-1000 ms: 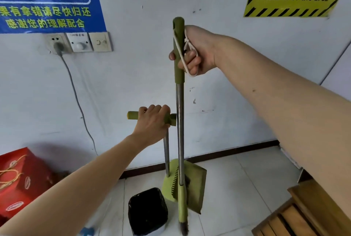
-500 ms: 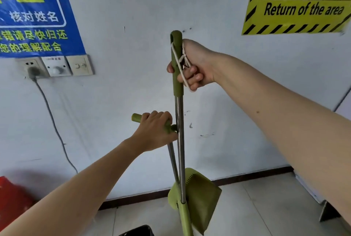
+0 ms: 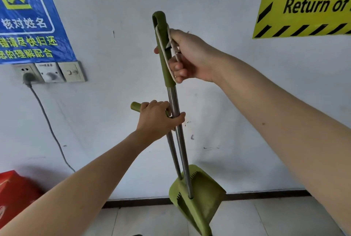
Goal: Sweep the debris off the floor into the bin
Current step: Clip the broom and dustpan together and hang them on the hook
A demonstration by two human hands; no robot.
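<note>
The right hand [image 3: 191,56] was closed around the green grip of the broom [image 3: 164,53], near twelve o'clock, a white cord looped over its fingers. The left hand [image 3: 158,119] was wrapped around the dustpan handle [image 3: 135,106] at centre, thumb pressing the broom's steel shaft. The dustpan [image 3: 201,196] hung at five o'clock, above the floor [image 3: 266,216]. Both looked light and stiff; the bare shaft likely slippery, so the plastic grips seemed the safest holds. The bin was out of view

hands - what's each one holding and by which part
Right hand grips the broom by its green top grip. Left hand grips the dustpan by its green crossbar handle.
</note>
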